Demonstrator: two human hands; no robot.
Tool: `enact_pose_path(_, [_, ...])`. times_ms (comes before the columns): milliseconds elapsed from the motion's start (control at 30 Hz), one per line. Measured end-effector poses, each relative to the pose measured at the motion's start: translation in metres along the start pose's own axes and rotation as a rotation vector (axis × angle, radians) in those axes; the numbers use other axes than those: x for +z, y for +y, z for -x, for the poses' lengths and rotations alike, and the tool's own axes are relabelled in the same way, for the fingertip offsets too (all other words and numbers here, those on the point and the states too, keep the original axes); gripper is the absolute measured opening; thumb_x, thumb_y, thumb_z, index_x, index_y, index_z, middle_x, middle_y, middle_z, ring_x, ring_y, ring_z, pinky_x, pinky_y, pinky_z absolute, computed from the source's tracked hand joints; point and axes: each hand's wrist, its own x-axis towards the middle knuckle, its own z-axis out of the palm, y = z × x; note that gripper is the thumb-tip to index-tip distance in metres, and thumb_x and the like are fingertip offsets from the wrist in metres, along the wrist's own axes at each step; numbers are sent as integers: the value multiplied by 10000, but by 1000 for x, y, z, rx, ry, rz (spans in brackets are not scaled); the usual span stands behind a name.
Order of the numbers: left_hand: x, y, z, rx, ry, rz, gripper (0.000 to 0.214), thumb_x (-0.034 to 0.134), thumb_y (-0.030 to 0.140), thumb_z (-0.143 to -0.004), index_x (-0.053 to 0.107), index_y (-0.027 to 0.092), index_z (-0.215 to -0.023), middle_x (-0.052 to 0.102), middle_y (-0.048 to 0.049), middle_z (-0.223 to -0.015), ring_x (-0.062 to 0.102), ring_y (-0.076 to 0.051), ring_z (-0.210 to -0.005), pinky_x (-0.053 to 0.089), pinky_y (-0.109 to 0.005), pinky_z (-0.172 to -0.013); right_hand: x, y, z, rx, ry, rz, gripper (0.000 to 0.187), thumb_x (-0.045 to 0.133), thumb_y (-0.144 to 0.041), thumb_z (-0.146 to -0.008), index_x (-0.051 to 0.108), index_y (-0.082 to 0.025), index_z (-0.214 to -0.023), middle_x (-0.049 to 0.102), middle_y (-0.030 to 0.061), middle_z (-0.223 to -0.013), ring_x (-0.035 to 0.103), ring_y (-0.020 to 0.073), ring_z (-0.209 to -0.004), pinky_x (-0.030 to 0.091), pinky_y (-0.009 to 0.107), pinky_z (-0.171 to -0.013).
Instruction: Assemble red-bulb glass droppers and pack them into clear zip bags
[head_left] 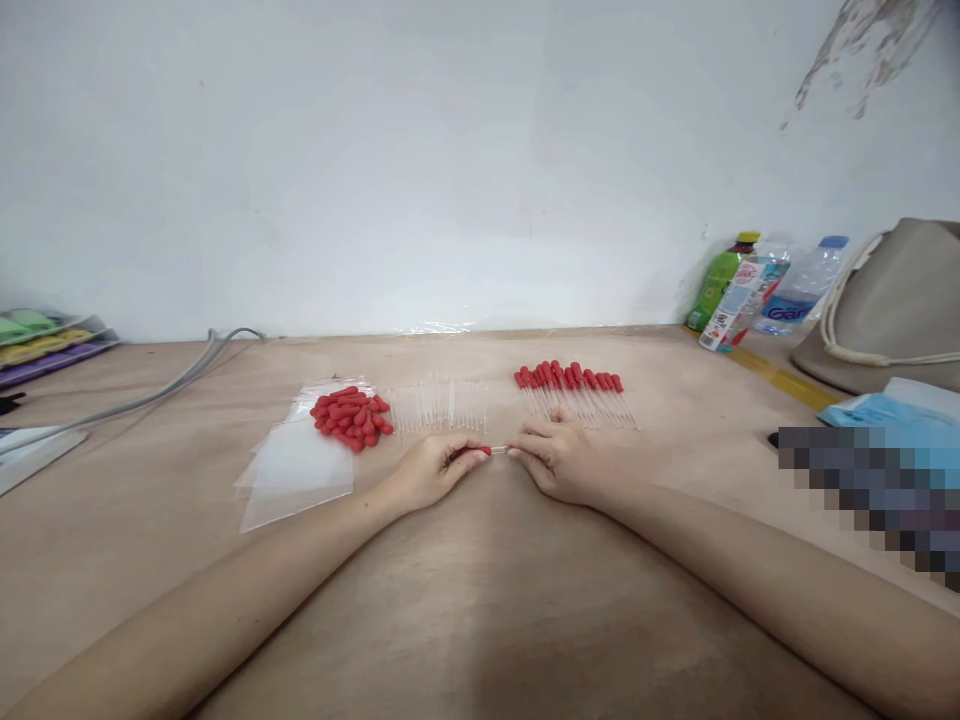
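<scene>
My left hand (439,468) pinches a red rubber dropper bulb (485,451), its open end facing right. From the other side, my right hand (559,458) grips a thin clear glass tube (499,450) that meets the bulb's end; how deep it sits inside I cannot tell. Left of the hands lies a pile of loose red bulbs (351,416) on clear plastic bags (300,470). Beyond my left hand is a row of bare glass tubes (442,405). Behind my right hand, several droppers (574,390) with red bulbs lie side by side.
A grey cable (169,385) and a tray with coloured items (52,345) are at the left. Along the right stand bottles (724,280), a carton (735,305) and a beige bag (885,300). A blue face mask (885,415) lies nearer. A white wall (450,180) rises behind the wooden table (465,600).
</scene>
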Motion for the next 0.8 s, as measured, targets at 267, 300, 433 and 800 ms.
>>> enact_pose_path(267, [0, 0, 2, -75, 109, 70, 184, 563, 309, -791, 634, 185, -906, 668, -4, -857, 601, -126, -744, 466, -224, -667, -5, 6, 6, 63, 25, -205, 181, 456, -240, -846, 583, -145, -933, 590, 56, -801, 508, 133, -722, 364, 265, -670])
enact_pose_path(300, [1, 0, 2, -67, 110, 68, 183, 558, 309, -794, 636, 187, -906, 669, -5, -859, 602, -128, -748, 468, -227, -669, -6, 7, 7, 59, 33, -211, 162, 455, -234, -847, 589, -151, -886, 588, 45, -770, 507, 128, -704, 362, 263, -665])
enact_pose_path(433, [1, -1, 3, -19, 134, 42, 175, 538, 299, -809, 647, 190, -893, 673, -10, -845, 601, -130, -738, 467, -228, -664, -4, 5, 6, 20, 54, -177, 173, 439, -220, -856, 596, -157, -820, 590, 28, -709, 503, 118, -649, 330, 278, -659])
enact_pose_path(800, [4, -3, 3, 19, 84, -8, 164, 547, 292, -800, 634, 174, -874, 669, -9, -803, 599, -121, -706, 462, -218, -638, -2, -3, 0, 47, -35, -94, 291, 363, -252, -880, 568, -152, -700, 570, 7, -604, 460, 102, -563, 242, 288, -667])
